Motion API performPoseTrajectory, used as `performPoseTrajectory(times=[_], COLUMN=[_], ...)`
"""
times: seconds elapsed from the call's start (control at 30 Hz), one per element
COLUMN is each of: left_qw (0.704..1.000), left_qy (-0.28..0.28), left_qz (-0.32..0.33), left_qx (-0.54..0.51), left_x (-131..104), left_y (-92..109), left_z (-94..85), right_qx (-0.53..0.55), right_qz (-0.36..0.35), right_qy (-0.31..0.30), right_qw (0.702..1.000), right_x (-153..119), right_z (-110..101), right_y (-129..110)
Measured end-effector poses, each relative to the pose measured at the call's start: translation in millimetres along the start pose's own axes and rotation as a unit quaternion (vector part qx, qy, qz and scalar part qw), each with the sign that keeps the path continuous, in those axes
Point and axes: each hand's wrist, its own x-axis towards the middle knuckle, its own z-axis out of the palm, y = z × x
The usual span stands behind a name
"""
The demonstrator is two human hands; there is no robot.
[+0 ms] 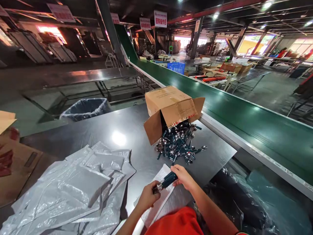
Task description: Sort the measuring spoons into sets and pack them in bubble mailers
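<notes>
My left hand point(147, 196) and my right hand point(184, 176) together grip a small bundle of spoons point(166, 181) with dark teal handles, held over a white padded mailer point(158, 195) at the near table edge. The left hand pinches the bowl end, the right hand wraps the handle end. A heap of the same spoons point(178, 143) spills from a tipped cardboard box point(171, 107) just beyond my hands.
A pile of grey padded mailers point(70, 192) lies at my left on the steel table point(127, 130). A green conveyor belt point(244, 120) runs along the right. A lined bin point(85, 108) stands behind the table, flat cardboard point(14, 163) at far left.
</notes>
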Motion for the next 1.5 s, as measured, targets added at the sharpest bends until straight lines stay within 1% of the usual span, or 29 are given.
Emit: performPoseTrajectory(times=[0.07, 0.13, 0.17, 0.23, 0.27, 0.33, 0.37, 0.43, 0.5, 0.57, 0.63, 0.67, 0.7, 0.8, 0.87, 0.93, 1.0, 1.03, 1.07, 1.1, 1.17, 1.2, 1.23, 1.27, 1.33, 1.37, 1.43, 1.5], left_qw=[0.991, 0.966, 0.951, 0.922, 0.908, 0.883, 0.873, 0.858, 0.844, 0.823, 0.803, 0.8, 0.805, 0.834, 0.843, 0.847, 0.848, 0.848, 0.846, 0.844, 0.837, 0.832, 0.827, 0.82, 0.805, 0.797, 0.781, 0.772], left_qy=[-0.069, -0.124, -0.142, -0.169, -0.182, -0.208, -0.221, -0.238, -0.236, -0.207, -0.159, -0.134, -0.112, -0.059, -0.035, -0.028, -0.025, -0.022, -0.017, -0.004, 0.03, 0.052, 0.072, 0.092, 0.127, 0.145, 0.171, 0.183], left_qz=[-0.05, -0.088, -0.1, -0.117, -0.122, -0.135, -0.145, -0.165, -0.18, -0.184, -0.186, -0.186, -0.185, -0.186, -0.187, -0.181, -0.161, -0.153, -0.149, -0.15, -0.161, -0.163, -0.161, -0.16, -0.162, -0.167, -0.179, -0.183], left_qx=[-0.104, -0.208, -0.254, -0.329, -0.357, -0.397, -0.41, -0.425, -0.447, -0.496, -0.544, -0.554, -0.553, -0.517, -0.503, -0.5, -0.505, -0.508, -0.511, -0.516, -0.522, -0.527, -0.534, -0.542, -0.556, -0.563, -0.573, -0.581], left_x=[-7, -15, -18, -23, -24, -23, -22, -20, -20, -23, -27, -29, -30, -31, -30, -29, -29, -30, -31, -32, -35, -36, -38, -40, -44, -45, -48, -50], left_y=[-2, -2, -1, 4, 6, 10, 12, 14, 15, 18, 23, 26, 29, 36, 36, 32, 26, 23, 20, 17, 14, 14, 16, 19, 27, 31, 37, 38], left_z=[-1.1, -1.1, -0.1, 4.0, 7.0, 13.4, 16.1, 19.0, 17.6, 13.6, 10.6, 10.4, 11.4, 20.3, 27.9, 33.7, 36.2, 36.3, 35.6, 34.3, 30.7, 28.7, 26.7, 24.9, 22.0, 21.0, 19.8, 19.0], right_qx=[-0.003, 0.001, 0.023, 0.127, 0.198, 0.32, 0.351, 0.374, 0.386, 0.4, 0.403, 0.394, 0.376, 0.281, 0.216, 0.162, 0.113, 0.089, 0.068, 0.05, 0.026, 0.015, -0.001, -0.02, -0.06, -0.075, -0.086, -0.081], right_qz=[-0.013, -0.045, -0.074, -0.133, -0.148, -0.135, -0.113, -0.079, -0.073, -0.085, -0.107, -0.118, -0.128, -0.171, -0.2, -0.212, -0.211, -0.216, -0.231, -0.255, -0.328, -0.369, -0.408, -0.442, -0.494, -0.508, -0.515, -0.502], right_qy=[-0.033, -0.051, -0.055, -0.065, -0.078, -0.129, -0.162, -0.208, -0.203, -0.168, -0.144, -0.138, -0.134, -0.118, -0.126, -0.149, -0.167, -0.163, -0.147, -0.116, -0.021, 0.027, 0.06, 0.074, 0.065, 0.055, 0.043, 0.035], right_qw=[0.999, 0.998, 0.995, 0.981, 0.966, 0.929, 0.915, 0.9, 0.897, 0.897, 0.898, 0.901, 0.908, 0.937, 0.947, 0.952, 0.956, 0.958, 0.96, 0.959, 0.944, 0.929, 0.911, 0.893, 0.865, 0.856, 0.852, 0.86], right_x=[-3, -6, -8, -10, -12, -14, -15, -16, -18, -20, -23, -24, -27, -35, -41, -45, -47, -48, -49, -50, -52, -54, -56, -58, -63, -65, -69, -73], right_z=[-6, -8, -6, 2, 9, 23, 29, 37, 39, 37, 33, 32, 32, 36, 40, 44, 47, 47, 47, 47, 44, 43, 41, 39, 36, 35, 35, 36], right_y=[-6, -11, -13, -15, -14, -10, -7, -4, -4, -7, -12, -14, -16, -17, -16, -17, -18, -18, -19, -19, -20, -21, -22, -24, -29, -31, -34, -35])
